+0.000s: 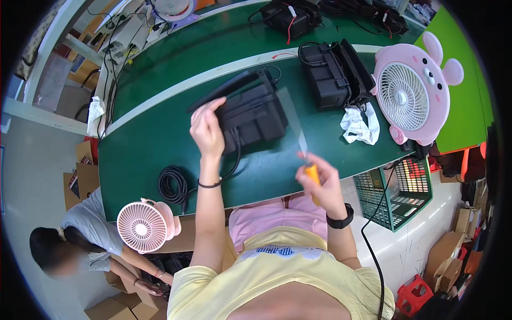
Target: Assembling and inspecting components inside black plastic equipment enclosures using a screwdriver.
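My left hand (207, 128) is closed around the left side of a black plastic case (255, 114) with a raised flap (226, 88). The case stands tilted on the green table, and a black cable (173, 184) runs from it to a coil near the front edge. In my right hand (324, 184) is a tool with a yellow handle (312, 173), gripped between thumb and fingers. Its long pale shaft or blade (294, 120) points up beside the right side of the case; blur hides its exact kind. I cannot see clearly whether the tip touches the case.
A similar black case (330, 74) stands farther right, by white crumpled cloth (360, 125) and a pink bear-shaped fan (405, 96). More black cases (290, 18) lie at the back. A small pink fan (141, 226) sits at front left, near another person (90, 229). A green crate (394, 197) stands below right.
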Tool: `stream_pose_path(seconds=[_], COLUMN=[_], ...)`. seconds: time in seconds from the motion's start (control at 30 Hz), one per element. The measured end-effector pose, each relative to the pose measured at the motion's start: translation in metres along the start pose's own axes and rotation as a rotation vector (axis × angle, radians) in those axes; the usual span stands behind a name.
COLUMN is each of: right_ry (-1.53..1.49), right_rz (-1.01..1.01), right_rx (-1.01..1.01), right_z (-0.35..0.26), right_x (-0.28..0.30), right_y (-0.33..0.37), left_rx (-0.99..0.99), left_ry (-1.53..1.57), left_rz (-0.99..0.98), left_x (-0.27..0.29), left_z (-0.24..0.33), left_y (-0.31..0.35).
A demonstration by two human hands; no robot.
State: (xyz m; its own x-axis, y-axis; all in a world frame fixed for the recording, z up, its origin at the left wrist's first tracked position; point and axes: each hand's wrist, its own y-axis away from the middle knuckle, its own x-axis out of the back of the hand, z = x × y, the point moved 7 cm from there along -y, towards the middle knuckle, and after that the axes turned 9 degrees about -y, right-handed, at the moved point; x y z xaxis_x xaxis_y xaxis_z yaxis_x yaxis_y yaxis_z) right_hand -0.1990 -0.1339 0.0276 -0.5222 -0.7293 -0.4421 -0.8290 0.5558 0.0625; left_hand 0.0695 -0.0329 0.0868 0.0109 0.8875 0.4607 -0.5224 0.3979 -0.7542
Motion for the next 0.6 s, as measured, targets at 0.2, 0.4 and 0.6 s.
stream_pose_path(seconds=[0.2,0.4,0.6], right_ry=[-0.067,-0.063,-0.154], right_rz=[0.304,0.406,0.419], right_rx=[0.303,0.323,0.427], right_z=[-0.014,0.002,0.006], right_x=[0.032,0.028,0.022], right_y=[-0.039,-0.048,-0.037], left_rx=[-0.164,-0.331,-0.351], left_ry=[0.066,-0.136,-0.308], left_rz=[0.01,-0.006,-0.229], left_x=[0.019,0.021,-0.008], left_z=[0.026,0.064,0.134], left_y=[0.017,0.072,0.127])
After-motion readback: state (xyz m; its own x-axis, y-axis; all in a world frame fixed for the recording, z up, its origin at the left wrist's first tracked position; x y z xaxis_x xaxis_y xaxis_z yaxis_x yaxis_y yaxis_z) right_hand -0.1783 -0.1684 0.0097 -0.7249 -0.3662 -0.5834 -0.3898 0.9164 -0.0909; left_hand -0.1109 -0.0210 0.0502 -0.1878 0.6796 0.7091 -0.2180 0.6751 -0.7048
